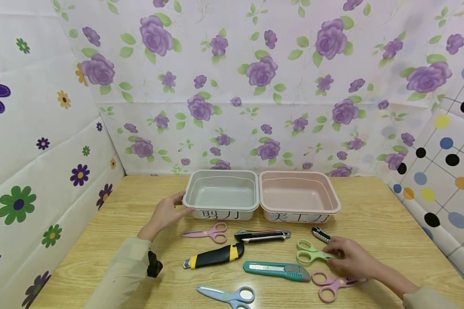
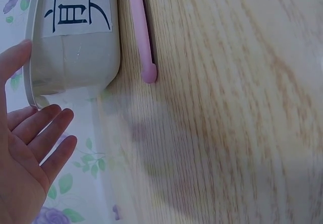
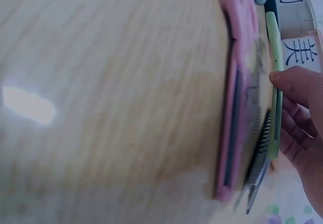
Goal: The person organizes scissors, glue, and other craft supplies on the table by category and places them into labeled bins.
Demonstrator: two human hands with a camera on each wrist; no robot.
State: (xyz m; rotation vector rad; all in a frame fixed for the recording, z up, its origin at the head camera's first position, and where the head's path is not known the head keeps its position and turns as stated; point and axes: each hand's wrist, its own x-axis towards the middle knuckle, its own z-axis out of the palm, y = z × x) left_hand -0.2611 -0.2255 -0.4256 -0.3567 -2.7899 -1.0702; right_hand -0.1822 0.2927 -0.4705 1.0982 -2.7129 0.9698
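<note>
Seven cutters (image 1: 255, 268) and scissors (image 1: 197, 234) loose on the desk (image 1: 147, 193), green scissors (image 1: 315, 255) pinched in right hand (image 1: 349, 256) at near right, nothing binned yet; left hand (image 1: 166, 216), straight-fingered, at gray bin's (image 1: 221, 210) left rim.

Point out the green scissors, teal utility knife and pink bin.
Green scissors (image 1: 315, 254), head view: where the handles meet.
Teal utility knife (image 1: 277, 270), head view: middle of the body.
Pink bin (image 1: 295, 200), head view: bare inside floor.
</note>
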